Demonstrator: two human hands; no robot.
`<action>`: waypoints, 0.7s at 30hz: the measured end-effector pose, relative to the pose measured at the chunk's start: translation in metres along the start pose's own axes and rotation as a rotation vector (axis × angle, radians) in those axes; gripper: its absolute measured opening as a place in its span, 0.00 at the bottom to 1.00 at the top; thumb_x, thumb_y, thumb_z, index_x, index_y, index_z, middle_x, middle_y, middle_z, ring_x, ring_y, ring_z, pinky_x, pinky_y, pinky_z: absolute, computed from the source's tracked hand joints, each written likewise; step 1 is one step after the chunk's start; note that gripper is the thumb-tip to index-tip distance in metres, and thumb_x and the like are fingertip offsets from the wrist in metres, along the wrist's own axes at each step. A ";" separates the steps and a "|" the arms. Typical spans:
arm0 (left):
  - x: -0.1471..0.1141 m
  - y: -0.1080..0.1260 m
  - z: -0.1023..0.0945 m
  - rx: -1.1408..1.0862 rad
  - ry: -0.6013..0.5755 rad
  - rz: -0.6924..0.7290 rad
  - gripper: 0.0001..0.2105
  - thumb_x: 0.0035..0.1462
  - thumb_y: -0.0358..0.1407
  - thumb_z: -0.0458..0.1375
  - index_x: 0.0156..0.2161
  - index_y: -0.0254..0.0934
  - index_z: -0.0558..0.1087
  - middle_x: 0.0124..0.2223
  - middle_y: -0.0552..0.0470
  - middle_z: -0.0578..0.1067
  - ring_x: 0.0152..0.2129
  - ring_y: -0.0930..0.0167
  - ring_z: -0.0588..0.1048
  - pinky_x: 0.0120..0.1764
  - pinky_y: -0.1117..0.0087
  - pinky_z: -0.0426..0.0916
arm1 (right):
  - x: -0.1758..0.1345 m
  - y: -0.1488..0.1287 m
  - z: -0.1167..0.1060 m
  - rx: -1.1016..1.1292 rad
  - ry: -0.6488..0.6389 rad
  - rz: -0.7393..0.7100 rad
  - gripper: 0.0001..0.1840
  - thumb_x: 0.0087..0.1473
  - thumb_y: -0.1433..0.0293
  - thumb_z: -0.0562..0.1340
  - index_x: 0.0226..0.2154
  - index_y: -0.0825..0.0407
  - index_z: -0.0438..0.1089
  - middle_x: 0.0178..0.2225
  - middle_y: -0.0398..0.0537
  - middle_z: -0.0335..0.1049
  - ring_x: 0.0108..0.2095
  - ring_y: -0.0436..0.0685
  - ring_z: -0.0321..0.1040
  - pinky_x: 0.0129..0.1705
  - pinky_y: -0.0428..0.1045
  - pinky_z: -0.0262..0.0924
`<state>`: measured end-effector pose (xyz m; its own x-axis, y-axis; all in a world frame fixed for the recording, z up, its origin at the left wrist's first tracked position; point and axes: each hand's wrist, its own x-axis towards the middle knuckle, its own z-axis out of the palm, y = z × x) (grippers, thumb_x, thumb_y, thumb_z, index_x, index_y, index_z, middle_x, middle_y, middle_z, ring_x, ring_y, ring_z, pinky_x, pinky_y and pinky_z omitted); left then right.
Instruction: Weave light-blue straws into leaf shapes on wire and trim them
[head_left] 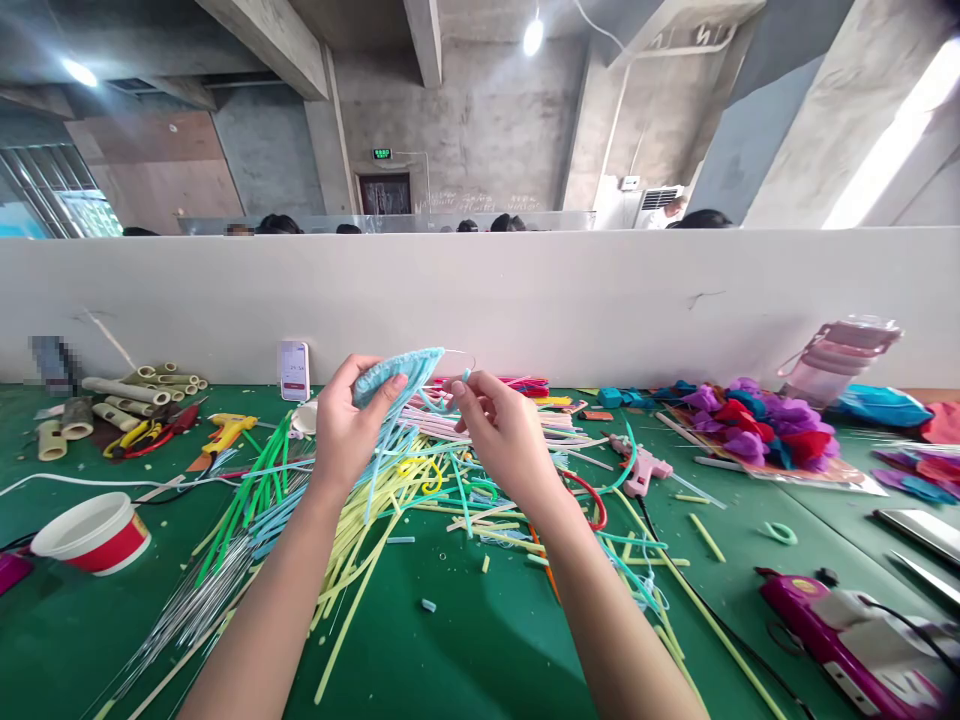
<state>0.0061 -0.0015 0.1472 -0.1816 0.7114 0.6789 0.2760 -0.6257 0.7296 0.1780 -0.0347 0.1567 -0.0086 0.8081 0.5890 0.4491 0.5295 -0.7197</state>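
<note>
My left hand [349, 425] is closed around a light-blue fuzzy piece [401, 370], shaped like a wedge with ribbed rows, its tip pointing right. A thin wire sticks out beyond that tip. To its right, my right hand [506, 425] pinches a light-blue strand [466, 375] between thumb and fingers; how it joins the piece is partly hidden by the fingers. Beneath both hands spreads a heap of chenille-like stems: pale yellow stems [367, 530], green stems [266, 455] and pink stems [435, 425].
A paper cup [94, 535] and yellow glue gun [229, 432] lie left, near bamboo pieces [127, 397]. A phone [295, 370] leans on the white partition [480, 300]. Rightward are a pink glue gun [643, 468], purple and red petals [750, 425], a bottle [844, 360] and a power strip [840, 640].
</note>
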 end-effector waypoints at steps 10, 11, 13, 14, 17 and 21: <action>-0.010 0.017 0.003 0.161 -0.157 0.188 0.07 0.57 0.41 0.63 0.37 0.40 0.73 0.27 0.57 0.73 0.22 0.75 0.68 0.27 0.76 0.62 | 0.004 0.013 0.000 -0.087 -0.011 0.033 0.18 0.65 0.61 0.52 0.29 0.49 0.69 0.27 0.44 0.75 0.24 0.52 0.71 0.29 0.44 0.56; -0.010 0.018 0.004 0.164 -0.177 0.182 0.08 0.57 0.41 0.63 0.37 0.40 0.73 0.27 0.57 0.73 0.22 0.75 0.68 0.27 0.76 0.62 | 0.004 0.014 0.001 -0.055 0.005 0.059 0.19 0.65 0.60 0.52 0.29 0.50 0.70 0.26 0.44 0.75 0.24 0.52 0.72 0.29 0.45 0.57; -0.010 0.017 0.004 0.164 -0.184 0.157 0.08 0.57 0.42 0.62 0.37 0.40 0.73 0.28 0.57 0.73 0.23 0.74 0.69 0.28 0.76 0.63 | 0.006 0.016 0.001 0.023 0.027 0.111 0.20 0.65 0.58 0.52 0.30 0.51 0.71 0.23 0.45 0.74 0.25 0.54 0.73 0.29 0.45 0.60; -0.010 0.017 0.004 0.162 -0.176 0.139 0.09 0.57 0.43 0.62 0.37 0.40 0.73 0.28 0.57 0.74 0.23 0.74 0.69 0.28 0.76 0.63 | 0.006 0.016 0.001 0.063 0.026 0.132 0.20 0.64 0.57 0.53 0.32 0.51 0.73 0.23 0.45 0.74 0.26 0.55 0.74 0.29 0.46 0.61; -0.007 0.014 0.004 0.141 -0.137 0.077 0.10 0.56 0.44 0.63 0.37 0.40 0.73 0.30 0.56 0.74 0.25 0.73 0.70 0.31 0.76 0.64 | 0.006 0.017 -0.001 0.133 -0.009 0.161 0.18 0.62 0.56 0.56 0.38 0.51 0.75 0.26 0.47 0.76 0.28 0.57 0.77 0.29 0.47 0.65; -0.002 0.004 0.003 0.047 -0.059 -0.028 0.11 0.56 0.45 0.62 0.38 0.41 0.71 0.31 0.56 0.73 0.27 0.72 0.71 0.33 0.75 0.66 | 0.004 0.017 -0.005 0.052 0.011 0.176 0.16 0.60 0.59 0.58 0.40 0.51 0.77 0.30 0.48 0.78 0.29 0.58 0.77 0.29 0.49 0.66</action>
<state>0.0109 -0.0044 0.1484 -0.1345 0.7468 0.6513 0.3159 -0.5906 0.7425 0.1902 -0.0239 0.1490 0.0757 0.8866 0.4563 0.3961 0.3932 -0.8298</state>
